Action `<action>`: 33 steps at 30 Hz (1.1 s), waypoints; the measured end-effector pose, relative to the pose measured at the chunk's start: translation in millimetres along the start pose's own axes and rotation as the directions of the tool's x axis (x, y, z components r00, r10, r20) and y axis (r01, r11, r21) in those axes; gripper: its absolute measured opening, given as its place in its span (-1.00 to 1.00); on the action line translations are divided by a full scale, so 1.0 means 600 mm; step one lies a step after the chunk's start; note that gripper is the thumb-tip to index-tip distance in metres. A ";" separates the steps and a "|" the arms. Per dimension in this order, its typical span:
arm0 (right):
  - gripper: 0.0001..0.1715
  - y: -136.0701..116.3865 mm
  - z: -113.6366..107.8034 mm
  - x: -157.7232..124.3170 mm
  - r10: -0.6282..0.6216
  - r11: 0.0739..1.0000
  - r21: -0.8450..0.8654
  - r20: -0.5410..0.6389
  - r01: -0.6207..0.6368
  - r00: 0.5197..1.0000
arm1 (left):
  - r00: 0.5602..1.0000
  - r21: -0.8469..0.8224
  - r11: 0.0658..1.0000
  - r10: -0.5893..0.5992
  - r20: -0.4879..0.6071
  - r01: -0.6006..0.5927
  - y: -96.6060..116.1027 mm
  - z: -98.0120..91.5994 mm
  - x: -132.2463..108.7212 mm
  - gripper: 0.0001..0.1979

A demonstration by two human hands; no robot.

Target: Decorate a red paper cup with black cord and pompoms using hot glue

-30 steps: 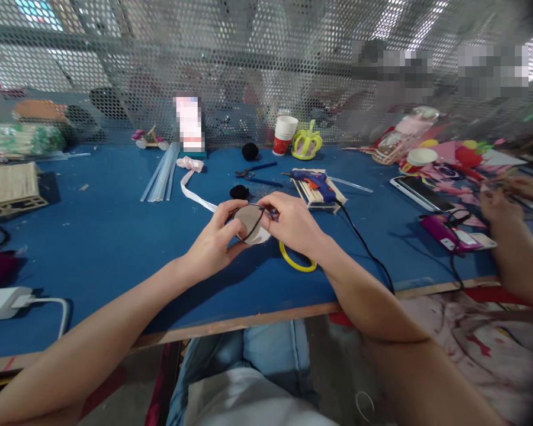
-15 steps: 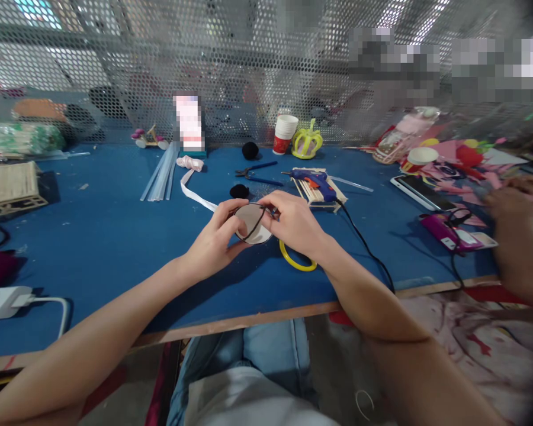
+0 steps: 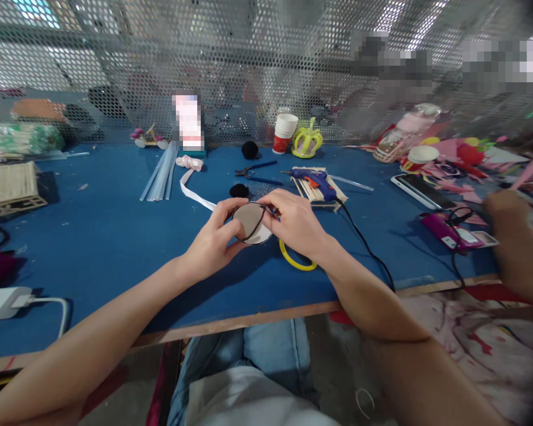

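1. The left hand (image 3: 213, 239) is gripping a pale round disc (image 3: 245, 219) by its left edge, thumb on the face and fingers behind. It is holding the disc just above the blue counter (image 3: 93, 236), at the front middle, tilted up toward the person, probably so the face is showing.
2. The right hand (image 3: 295, 225) is closing on a thin dark cord (image 3: 254, 223), pinching it at the disc's upper right rim. The cord is crossing the face and following the rim, and the pinch seems to be pulling it snug.
3. A yellow ring (image 3: 296, 262) is lying on the counter just under the right hand, partly hidden by the wrist.
4. Just behind the hands, a black pompom (image 3: 238, 190) and pliers (image 3: 255, 173) are lying within reach.
5. A glue gun (image 3: 315, 180) is resting on a bundle of wooden sticks (image 3: 308, 194). Its black cable (image 3: 364, 242) is trailing off the front edge beside the right forearm, close enough to snag.
6. A white ribbon (image 3: 195, 192) is running toward the left hand. A paper cup (image 3: 285, 135) and a yellow crown (image 3: 307, 142) are standing at the back by the mesh wall.
7. At the right, another person's hand (image 3: 500, 207) is working near a phone (image 3: 420, 192), well apart from the disc.
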State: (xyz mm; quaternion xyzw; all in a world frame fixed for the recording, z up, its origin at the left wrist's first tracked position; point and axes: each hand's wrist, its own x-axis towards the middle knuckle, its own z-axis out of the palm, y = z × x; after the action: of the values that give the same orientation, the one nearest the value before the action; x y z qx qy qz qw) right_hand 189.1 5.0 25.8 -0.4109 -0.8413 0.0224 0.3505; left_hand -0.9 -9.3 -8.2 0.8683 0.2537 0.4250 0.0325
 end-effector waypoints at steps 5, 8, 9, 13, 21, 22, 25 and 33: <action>-0.85 0.002 0.002 0.000 -0.008 1.000 0.006 -0.015 0.008 1.000 | 1.000 -0.006 1.000 -0.010 -0.002 0.010 0.001 0.000 0.000 -0.84; -0.85 0.003 0.002 0.000 -0.009 1.000 0.010 -0.014 0.009 1.000 | 1.000 -0.008 1.000 -0.008 0.000 0.008 0.000 0.000 -0.001 -0.83; -0.84 0.003 0.002 0.000 -0.007 1.000 0.012 -0.010 0.007 1.000 | 1.000 -0.009 1.000 -0.007 -0.002 0.007 0.000 0.001 -0.001 -0.83; -0.85 0.004 0.004 0.000 0.005 1.000 0.014 -0.002 -0.005 1.000 | 1.000 -0.018 1.000 -0.019 -0.004 0.019 -0.003 0.003 -0.003 -0.84; -0.84 0.001 0.005 0.002 0.003 1.000 0.005 0.039 -0.003 0.999 | 0.999 -0.011 0.999 -0.044 0.005 0.044 -0.004 0.002 -0.002 -0.84; -0.84 0.000 0.004 0.002 0.007 1.000 0.002 0.046 -0.007 0.999 | 0.999 -0.013 0.999 -0.047 0.005 0.047 -0.004 0.001 -0.002 -0.84; -0.83 -0.001 0.004 0.002 0.028 1.000 -0.004 0.059 -0.028 0.998 | 0.999 -0.011 0.999 -0.052 0.002 0.052 -0.004 0.002 -0.002 -0.84; -0.88 0.006 0.007 0.000 0.016 1.000 0.008 0.039 -0.016 0.999 | 0.999 -0.002 0.999 -0.044 0.011 0.044 -0.002 0.002 -0.002 -0.82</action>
State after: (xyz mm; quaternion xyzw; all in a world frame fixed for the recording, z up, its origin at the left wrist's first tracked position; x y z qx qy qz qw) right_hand 188.8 8.7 21.6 -0.4155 -0.8447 0.0368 0.3355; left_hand -0.8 -8.7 -10.1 0.8649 0.2718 0.4197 0.0443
